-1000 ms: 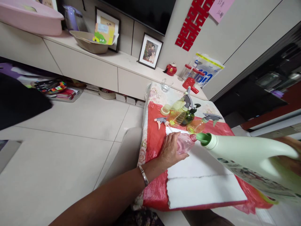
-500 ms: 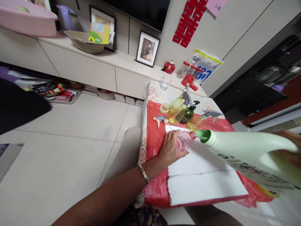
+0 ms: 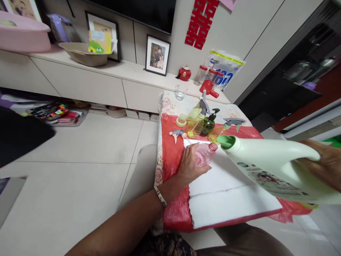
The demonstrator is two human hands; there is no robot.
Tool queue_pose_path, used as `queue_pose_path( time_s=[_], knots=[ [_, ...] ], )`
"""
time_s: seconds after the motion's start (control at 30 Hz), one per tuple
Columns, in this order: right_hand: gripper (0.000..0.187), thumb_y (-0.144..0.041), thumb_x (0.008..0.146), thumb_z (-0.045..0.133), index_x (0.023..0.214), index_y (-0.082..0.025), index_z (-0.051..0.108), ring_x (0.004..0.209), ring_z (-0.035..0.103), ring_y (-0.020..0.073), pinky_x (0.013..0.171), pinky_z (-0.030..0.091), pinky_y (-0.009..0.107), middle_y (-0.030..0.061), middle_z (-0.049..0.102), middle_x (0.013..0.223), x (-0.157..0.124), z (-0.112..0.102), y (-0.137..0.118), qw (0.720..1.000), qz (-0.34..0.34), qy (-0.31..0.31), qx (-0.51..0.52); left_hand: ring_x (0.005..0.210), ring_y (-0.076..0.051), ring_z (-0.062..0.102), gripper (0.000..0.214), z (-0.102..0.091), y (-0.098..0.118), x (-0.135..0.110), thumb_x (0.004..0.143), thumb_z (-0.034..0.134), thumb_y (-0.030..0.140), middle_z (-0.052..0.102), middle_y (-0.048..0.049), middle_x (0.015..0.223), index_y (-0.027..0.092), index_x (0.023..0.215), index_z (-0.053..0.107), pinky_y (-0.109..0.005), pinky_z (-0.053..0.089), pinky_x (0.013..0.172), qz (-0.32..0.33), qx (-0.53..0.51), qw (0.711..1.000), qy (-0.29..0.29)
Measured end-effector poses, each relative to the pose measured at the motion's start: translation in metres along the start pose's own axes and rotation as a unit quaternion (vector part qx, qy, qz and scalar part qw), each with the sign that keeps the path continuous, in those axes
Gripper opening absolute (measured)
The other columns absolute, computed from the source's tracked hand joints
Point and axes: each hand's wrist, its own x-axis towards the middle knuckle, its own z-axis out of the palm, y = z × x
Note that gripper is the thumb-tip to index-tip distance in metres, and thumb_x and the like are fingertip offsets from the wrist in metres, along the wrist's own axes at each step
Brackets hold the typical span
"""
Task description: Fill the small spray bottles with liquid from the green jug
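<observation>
My left hand (image 3: 190, 163) is wrapped round a clear pink bottle (image 3: 204, 155), which has no top on and leans to the right over a white cloth (image 3: 226, 193). From the right edge, my right hand (image 3: 321, 160) grips the handle of a large pale green detergent jug (image 3: 266, 153). The jug lies nearly level, and its green spout (image 3: 226, 141) is close to the pink bottle's mouth, slightly apart from it. No stream shows between the two. A grey and peach spray head (image 3: 178, 134) lies just beyond my left hand.
Behind the cloth stand a yellow spray bottle (image 3: 195, 124), a dark green pump bottle (image 3: 208, 125) and an orange-yellow spray bottle (image 3: 217, 133). A glass mug (image 3: 180, 93) and a red spray head (image 3: 209, 89) are farther back, before a long cabinet (image 3: 93, 78).
The jug's spout has drawn back a little from the pink bottle's mouth, and the jug sits more level. My left hand still holds the bottle. The whole view has shifted slightly.
</observation>
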Motion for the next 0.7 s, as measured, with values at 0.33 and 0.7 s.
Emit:
queue_pose_path(
  time_s=[0.33, 0.7],
  knots=[
    [0.022, -0.031, 0.064, 0.066, 0.081, -0.017, 0.070, 0.057, 0.042, 0.0094, 0.054, 0.032, 0.023, 0.0016, 0.055, 0.070, -0.062, 0.008, -0.035, 0.964, 0.097, 0.099, 0.227, 0.137, -0.026, 0.053, 0.044, -0.005, -0.011, 0.002, 0.100, 0.040, 0.048, 0.057, -0.0123, 0.145, 0.022, 0.134, 0.051, -0.046, 0.043, 0.118, -0.092, -0.148, 0.983, 0.051],
    [0.035, -0.037, 0.045, 0.069, 0.063, -0.011, 0.054, 0.054, 0.045, 0.0112, 0.042, 0.034, 0.021, 0.0041, 0.050, 0.064, -0.065, 0.111, -0.030, 0.823, 0.145, 0.197, 0.512, 0.125, -0.026, 0.063, 0.052, -0.007, -0.018, 0.010, 0.100, 0.037, 0.055, 0.068, -0.0132, 0.129, 0.016, 0.121, 0.062, -0.045, 0.046, 0.114, -0.097, -0.176, 0.979, 0.046]
  ],
)
